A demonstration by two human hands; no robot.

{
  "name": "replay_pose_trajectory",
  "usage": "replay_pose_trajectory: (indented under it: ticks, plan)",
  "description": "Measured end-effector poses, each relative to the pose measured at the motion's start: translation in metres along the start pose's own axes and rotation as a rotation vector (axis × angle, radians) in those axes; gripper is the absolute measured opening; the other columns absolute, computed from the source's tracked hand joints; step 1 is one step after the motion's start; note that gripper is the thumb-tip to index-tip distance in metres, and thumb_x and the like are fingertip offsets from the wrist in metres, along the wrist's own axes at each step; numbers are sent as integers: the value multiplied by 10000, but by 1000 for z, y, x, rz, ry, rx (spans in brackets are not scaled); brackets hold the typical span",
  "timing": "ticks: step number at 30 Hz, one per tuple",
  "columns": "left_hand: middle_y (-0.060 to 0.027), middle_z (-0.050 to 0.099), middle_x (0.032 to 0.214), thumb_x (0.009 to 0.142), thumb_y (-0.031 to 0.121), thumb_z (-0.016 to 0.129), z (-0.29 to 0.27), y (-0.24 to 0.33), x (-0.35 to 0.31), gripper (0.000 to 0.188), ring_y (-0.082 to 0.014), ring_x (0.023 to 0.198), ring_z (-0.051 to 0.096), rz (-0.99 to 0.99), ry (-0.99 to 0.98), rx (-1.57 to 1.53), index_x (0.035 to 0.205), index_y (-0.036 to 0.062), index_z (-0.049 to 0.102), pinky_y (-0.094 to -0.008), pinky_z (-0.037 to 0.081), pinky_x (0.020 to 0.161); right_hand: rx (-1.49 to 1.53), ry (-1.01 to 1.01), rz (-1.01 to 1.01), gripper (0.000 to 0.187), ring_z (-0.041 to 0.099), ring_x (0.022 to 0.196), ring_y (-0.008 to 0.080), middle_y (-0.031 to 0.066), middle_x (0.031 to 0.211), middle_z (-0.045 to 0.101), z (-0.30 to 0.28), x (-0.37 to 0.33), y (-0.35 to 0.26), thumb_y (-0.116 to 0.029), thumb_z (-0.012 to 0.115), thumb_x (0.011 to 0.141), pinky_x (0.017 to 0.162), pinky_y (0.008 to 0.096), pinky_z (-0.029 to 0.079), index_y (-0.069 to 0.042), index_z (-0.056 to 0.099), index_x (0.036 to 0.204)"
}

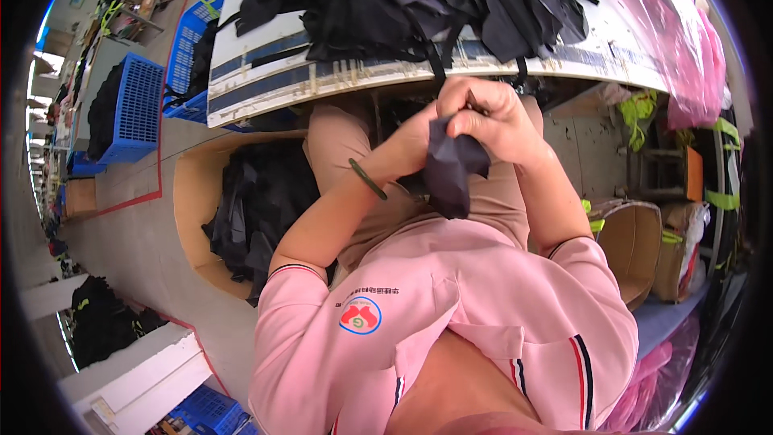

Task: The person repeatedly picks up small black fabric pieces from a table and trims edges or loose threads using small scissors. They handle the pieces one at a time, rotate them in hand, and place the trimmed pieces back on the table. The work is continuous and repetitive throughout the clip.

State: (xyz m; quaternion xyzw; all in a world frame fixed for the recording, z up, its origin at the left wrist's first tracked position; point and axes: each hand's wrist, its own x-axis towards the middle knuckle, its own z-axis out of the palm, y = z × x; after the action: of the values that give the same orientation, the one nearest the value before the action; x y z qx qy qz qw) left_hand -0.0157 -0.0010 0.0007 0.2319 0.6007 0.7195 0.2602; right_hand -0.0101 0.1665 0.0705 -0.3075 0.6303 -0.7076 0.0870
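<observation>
Above my lap, just off the table's near edge, both hands meet on a small dark fabric piece [456, 169]. My left hand [415, 143], below a dark green bangle [368, 180], is closed on its left side; its fingertips are partly hidden. With thumb and bent fingers, my right hand [493, 122] pinches the top of the same piece. The cloth hangs down in folds from the grip. Beyond the hands, a heap of black fabric pieces [419, 0] covers much of the white table [266, 84], with narrow strips drooping over its edge.
At my left stands an open cardboard box [193, 201] full of black fabric [262, 205]. Blue plastic crates [138, 109] are farther left. Pink plastic wrapping [684, 56] hangs over the table's right end. Another cardboard box [632, 246] sits at my right.
</observation>
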Motion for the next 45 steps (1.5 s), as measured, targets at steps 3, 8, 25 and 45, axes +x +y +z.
replay_pose_trajectory:
  ticks: [3,8,25,45]
  plan:
    - [-34,596,1046,832,65,682,-19,-4,-4,298,-125,987,554,182,331,43,1100,5,569,-273,425,901,-111,155,77,70,495,755,55,-24,782,589,-6,-7,0,-63,663,840,702,229,417,-24,605,835]
    - [-65,594,1055,836,53,691,-2,39,-23,290,-111,981,541,341,220,193,1084,-38,571,-265,429,898,-176,215,149,106,433,700,69,-33,719,524,-9,-6,9,-83,674,828,642,241,380,-24,586,817]
    - [-28,603,929,776,-95,672,0,34,-15,153,-79,857,561,391,282,377,908,-32,625,-199,453,745,-52,215,204,122,469,730,59,-27,746,576,-17,-7,15,-112,686,822,671,235,397,-14,623,857]
    - [-172,631,1090,705,-73,606,1,26,-14,119,-237,1018,618,255,154,-197,787,6,574,-349,463,934,914,172,585,91,379,502,5,-65,651,510,0,-30,42,-145,659,871,445,171,258,-66,615,873]
